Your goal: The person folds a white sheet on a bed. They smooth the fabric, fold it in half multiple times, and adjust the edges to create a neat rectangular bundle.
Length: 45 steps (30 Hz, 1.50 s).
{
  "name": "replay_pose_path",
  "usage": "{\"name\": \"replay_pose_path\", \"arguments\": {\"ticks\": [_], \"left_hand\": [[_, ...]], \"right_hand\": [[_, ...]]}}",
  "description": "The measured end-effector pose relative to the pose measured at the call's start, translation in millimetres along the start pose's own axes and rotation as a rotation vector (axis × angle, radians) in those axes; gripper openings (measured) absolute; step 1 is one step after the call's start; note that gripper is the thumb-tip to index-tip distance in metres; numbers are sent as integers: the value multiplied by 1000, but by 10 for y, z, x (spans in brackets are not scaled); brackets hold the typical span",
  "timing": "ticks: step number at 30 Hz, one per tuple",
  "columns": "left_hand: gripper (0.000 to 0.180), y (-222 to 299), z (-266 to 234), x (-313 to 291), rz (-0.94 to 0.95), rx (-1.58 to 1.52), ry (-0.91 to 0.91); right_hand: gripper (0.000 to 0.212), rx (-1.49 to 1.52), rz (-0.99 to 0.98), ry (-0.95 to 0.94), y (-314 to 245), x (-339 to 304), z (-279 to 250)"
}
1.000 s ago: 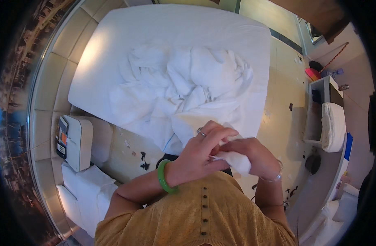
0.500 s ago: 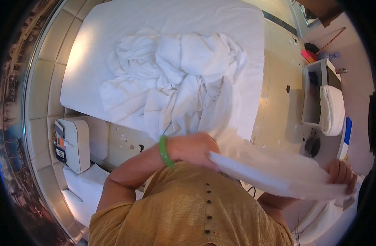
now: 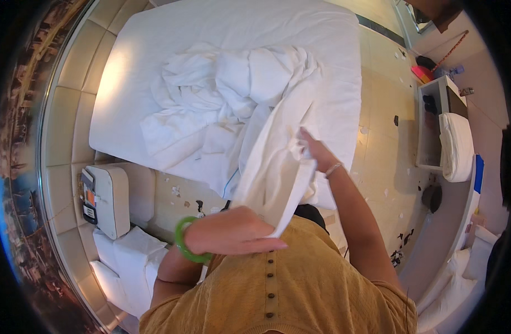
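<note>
A large white sheet [image 3: 275, 175] stretches from the rumpled heap of white bedding [image 3: 244, 83] on the bed toward my body. Its near end hangs over the bed's edge, close in front of me. My left hand [image 3: 233, 231], below a green bangle [image 3: 191, 239], is closed on the sheet's near edge, with the fingers pointing right. Farther out and to the right, my right hand [image 3: 316, 153] grips a bunched part of the same sheet. A straight folded hem [image 3: 300, 192] runs between the two hands.
The bed's white mattress [image 3: 333, 72] fills the middle. At left stand a pale bedside table [image 3: 111, 203] and folded white linen [image 3: 133, 267]. On the right, a white shelf unit [image 3: 433, 145] carries rolled white bedding [image 3: 456, 147]. Dark scraps [image 3: 403, 242] litter the floor.
My right hand has swung from the far right to the front of my body, bringing the sheet's edge with it. My left hand has moved a little left and down.
</note>
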<state>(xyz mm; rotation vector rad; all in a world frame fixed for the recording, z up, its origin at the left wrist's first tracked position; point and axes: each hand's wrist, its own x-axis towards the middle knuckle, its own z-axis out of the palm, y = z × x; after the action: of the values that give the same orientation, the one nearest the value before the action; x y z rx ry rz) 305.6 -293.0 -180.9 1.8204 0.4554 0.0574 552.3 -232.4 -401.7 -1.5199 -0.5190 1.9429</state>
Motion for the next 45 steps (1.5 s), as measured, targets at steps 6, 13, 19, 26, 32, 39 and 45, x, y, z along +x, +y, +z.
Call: {"name": "replay_pose_path", "arguments": {"ticks": [6,13,19,26,32,39,45], "left_hand": [[42,-106,212,63,-49,-91,-2],[19,-128,-93,-77,-92,-192,566],[45,-1147,-222,430,-447,51,967],[34,-1326,10,731,-530,-446,841],[26,-1369,-282,86,-219,118,1335],[61,-240,-141,-1685,-425,839,1781],[29,-527,751,-1438,-252,-760,1180]], "right_hand": [[26,74,-338,-153,117,37,921],[16,-37,-175,-476,-167,-506,787],[29,-423,-380,-1027,-268,-1294,1088],[37,-611,-415,-1090,-302,-1300,983],[27,-710,-624,-723,-386,-986,619],[32,-11,-902,795,-1219,-774,-1344],[30,-135,-849,832,-1586,-787,-887]]}}
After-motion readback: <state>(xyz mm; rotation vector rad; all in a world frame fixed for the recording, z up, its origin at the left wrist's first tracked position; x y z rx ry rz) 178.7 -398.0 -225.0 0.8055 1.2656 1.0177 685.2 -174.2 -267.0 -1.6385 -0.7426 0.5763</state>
